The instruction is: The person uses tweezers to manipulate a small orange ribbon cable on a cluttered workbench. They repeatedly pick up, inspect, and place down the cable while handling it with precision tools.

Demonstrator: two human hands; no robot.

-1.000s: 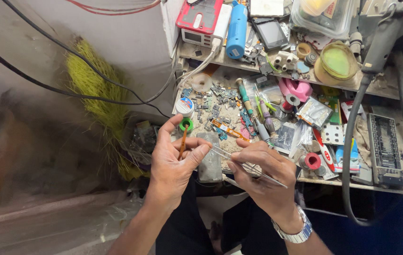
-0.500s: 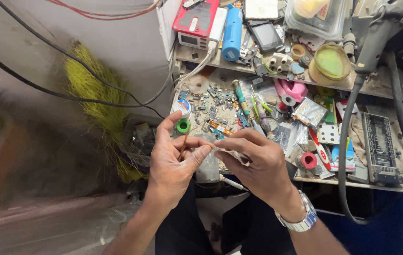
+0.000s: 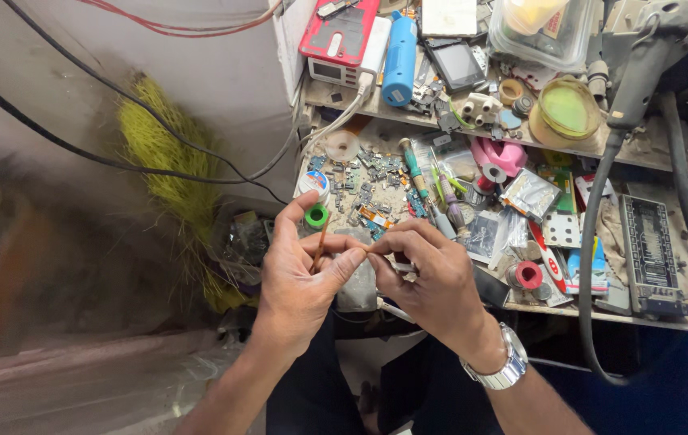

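Since a second ago, the right hand has closed in on the left hand, and the fingertips now meet. The left fingers pinch a thin brown stick-like tool, just below the small green spool on the cluttered surface. The right fingers pinch something tiny at the tool's side; a thin metal piece juts below that palm.

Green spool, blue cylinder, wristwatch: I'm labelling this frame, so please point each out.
Green spool [image 3: 317, 215], head view, on its round top.
Blue cylinder [image 3: 399, 56], head view, mid-body.
Wristwatch [image 3: 507, 368], head view, on the metal band.
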